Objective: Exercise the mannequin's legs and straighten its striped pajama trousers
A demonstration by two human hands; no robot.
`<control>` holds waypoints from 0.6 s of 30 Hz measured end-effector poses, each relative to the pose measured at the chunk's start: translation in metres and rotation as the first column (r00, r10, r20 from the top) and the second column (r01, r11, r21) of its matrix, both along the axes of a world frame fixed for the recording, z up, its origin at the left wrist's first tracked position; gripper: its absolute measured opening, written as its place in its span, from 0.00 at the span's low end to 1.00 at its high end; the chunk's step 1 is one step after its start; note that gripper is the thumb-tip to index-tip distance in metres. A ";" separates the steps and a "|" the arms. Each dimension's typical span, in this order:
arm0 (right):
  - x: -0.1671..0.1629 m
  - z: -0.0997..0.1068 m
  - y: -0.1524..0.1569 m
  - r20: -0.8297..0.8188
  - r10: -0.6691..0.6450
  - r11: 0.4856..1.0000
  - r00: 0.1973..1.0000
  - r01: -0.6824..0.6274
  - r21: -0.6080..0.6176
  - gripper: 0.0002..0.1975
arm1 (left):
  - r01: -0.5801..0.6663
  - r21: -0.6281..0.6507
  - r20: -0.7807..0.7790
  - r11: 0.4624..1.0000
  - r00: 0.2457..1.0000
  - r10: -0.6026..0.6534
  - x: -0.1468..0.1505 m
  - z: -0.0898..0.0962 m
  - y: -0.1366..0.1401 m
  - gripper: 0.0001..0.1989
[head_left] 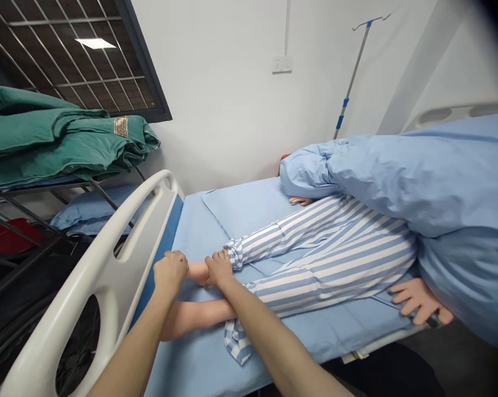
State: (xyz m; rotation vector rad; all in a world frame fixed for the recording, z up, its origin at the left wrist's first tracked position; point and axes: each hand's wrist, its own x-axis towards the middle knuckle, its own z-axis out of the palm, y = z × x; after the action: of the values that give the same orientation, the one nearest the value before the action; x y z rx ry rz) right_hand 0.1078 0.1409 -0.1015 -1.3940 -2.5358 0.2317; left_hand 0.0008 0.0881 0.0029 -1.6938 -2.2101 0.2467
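Two grips on the manikin's far leg (197,272)

Left hand (171,271) clasps its foot end; right hand (219,269) wraps the lower shin by the striped trouser cuff (237,256). The leg is over the blue bed sheet (242,201), near the footboard (124,275). Even, gentle support at both grips should serve best. No brand or label is legible.

The left hand and right hand are ungloved: left hand (171,270) compact, with rounded knuckles; right hand (219,268) with a smooth back and slender fingers. Left forearm (139,342) and right forearm (269,331) are bare, smooth and slim, narrowing evenly to uncovered wrists and widening towards the bottom edge, which cuts both off. Nails are too small to make out.
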 end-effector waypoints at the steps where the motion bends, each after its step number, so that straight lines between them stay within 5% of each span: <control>1: 0.000 -0.001 0.000 -0.006 0.001 1.000 1.000 -0.001 0.002 0.38 | -0.013 0.004 0.007 1.000 1.000 0.013 0.000 0.001 -0.003 0.21; 11: 0.008 0.005 -0.010 -0.036 0.033 0.999 0.999 -0.032 0.014 0.33 | -0.141 -0.116 0.130 0.983 0.979 0.156 -0.004 0.019 0.005 0.20; 18: 0.008 0.002 -0.009 -0.070 0.043 0.998 0.997 -0.040 0.045 0.33 | -0.133 -0.235 0.069 0.963 0.986 0.153 -0.002 0.012 0.027 0.19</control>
State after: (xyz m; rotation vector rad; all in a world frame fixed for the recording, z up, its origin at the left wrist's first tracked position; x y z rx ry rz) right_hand 0.1160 0.1319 -0.0998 -1.2947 -2.4991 0.2275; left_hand -0.0016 0.1150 0.0148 -1.6880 -2.4534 0.4926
